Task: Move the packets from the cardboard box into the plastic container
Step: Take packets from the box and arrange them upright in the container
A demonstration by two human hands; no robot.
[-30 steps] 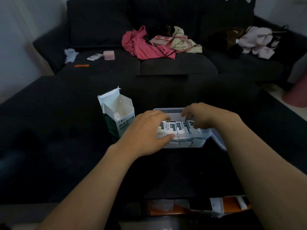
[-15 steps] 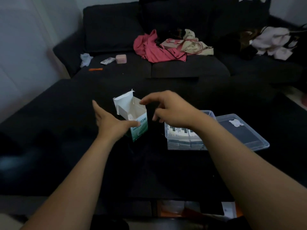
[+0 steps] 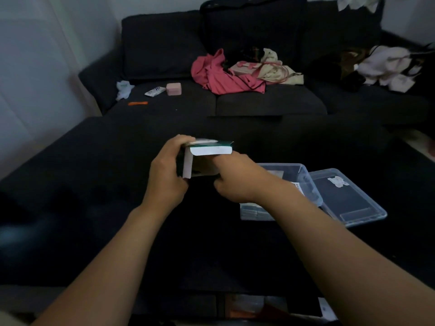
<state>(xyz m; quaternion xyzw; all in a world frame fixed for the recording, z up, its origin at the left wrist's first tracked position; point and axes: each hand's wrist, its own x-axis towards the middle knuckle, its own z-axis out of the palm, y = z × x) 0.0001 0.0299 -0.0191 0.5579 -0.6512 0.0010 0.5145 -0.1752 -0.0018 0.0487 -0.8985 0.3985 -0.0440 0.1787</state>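
Observation:
The green-and-white cardboard box [image 3: 207, 150] is tipped on its side above the dark table, its open mouth facing me. My left hand [image 3: 168, 175] grips its left side. The fingers of my right hand [image 3: 235, 180] reach into the opening; what they touch is hidden. The clear plastic container [image 3: 303, 175] stands to the right on the table, partly behind my right forearm. Packets [image 3: 255, 210] lie stacked inside it, seen through its front wall.
The container's clear lid [image 3: 348, 201] lies flat just right of it. The dark table [image 3: 94, 184] spreads around. Behind it a dark sofa [image 3: 259, 102] holds a pink garment [image 3: 221, 76], other clothes, a pink block [image 3: 173, 88] and small litter.
Both hands left the container and moved left to the box. My left hand grasped it and tipped it from upright onto its side; my right fingers entered its opening.

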